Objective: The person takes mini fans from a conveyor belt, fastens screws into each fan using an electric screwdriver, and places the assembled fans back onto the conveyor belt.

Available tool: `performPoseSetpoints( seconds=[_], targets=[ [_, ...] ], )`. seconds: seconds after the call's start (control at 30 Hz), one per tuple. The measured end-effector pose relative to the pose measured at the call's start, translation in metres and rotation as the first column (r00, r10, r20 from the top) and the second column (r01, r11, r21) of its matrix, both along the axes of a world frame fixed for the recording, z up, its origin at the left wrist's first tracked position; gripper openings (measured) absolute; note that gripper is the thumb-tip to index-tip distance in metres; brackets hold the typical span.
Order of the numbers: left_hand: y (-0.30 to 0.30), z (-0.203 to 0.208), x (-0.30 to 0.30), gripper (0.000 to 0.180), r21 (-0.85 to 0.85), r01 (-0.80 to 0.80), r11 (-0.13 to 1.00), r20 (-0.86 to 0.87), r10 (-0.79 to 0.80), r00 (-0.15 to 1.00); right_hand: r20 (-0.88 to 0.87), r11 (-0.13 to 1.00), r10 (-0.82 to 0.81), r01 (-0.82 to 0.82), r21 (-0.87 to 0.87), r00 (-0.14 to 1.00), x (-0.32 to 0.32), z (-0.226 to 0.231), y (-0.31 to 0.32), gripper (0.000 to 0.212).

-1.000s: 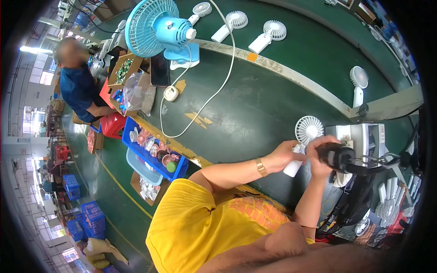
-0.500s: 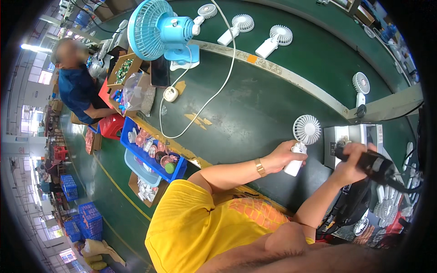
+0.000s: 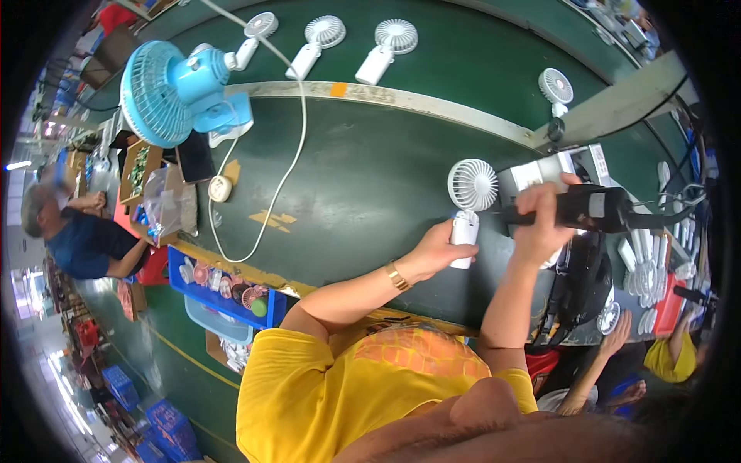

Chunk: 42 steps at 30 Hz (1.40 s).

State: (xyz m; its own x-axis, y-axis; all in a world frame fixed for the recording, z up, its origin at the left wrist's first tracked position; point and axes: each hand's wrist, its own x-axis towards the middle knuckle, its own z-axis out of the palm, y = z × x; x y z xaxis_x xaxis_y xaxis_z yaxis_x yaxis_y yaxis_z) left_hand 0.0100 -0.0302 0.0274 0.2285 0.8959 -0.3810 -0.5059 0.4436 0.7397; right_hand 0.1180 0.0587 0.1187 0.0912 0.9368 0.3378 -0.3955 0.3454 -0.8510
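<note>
My left hand (image 3: 434,253) is closed around the handle of a white handheld fan (image 3: 472,185), its round grille standing up and away from me over the bench. To its right, my right hand (image 3: 543,225) grips a black electric screwdriver (image 3: 594,208). The screwdriver lies roughly level, its front end pointing left to the fan's handle. A small gap seems to separate that end from the fan; the bit itself is too blurred to make out. Just behind my right hand stands a white and grey box-like device (image 3: 532,174).
A blue desk fan (image 3: 158,92) with a looping white cord stands at the left. Several white handheld fans (image 3: 378,65) lie beyond the pale rail (image 3: 401,98). A blue bin of parts (image 3: 177,278) hangs by the near edge. Co-workers sit left and lower right, one hand (image 3: 616,333) reaching onto the bench.
My view has turned, so the bench appears shifted left and up. My right hand has brought the screwdriver closer to the fan and levelled it. The left hand still holds the fan, now more upright.
</note>
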Motion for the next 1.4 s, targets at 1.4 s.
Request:
performPoseSetpoints(
  seconds=[1.4],
  targets=[
    [0.244, -0.001, -0.103, 0.057, 0.72, 0.013, 0.694, -0.682, 0.71, -0.174, 0.235, 0.964, -0.215, 0.168, 0.205, 0.948, 0.013, 0.01, 0.017, 0.037]
  ],
)
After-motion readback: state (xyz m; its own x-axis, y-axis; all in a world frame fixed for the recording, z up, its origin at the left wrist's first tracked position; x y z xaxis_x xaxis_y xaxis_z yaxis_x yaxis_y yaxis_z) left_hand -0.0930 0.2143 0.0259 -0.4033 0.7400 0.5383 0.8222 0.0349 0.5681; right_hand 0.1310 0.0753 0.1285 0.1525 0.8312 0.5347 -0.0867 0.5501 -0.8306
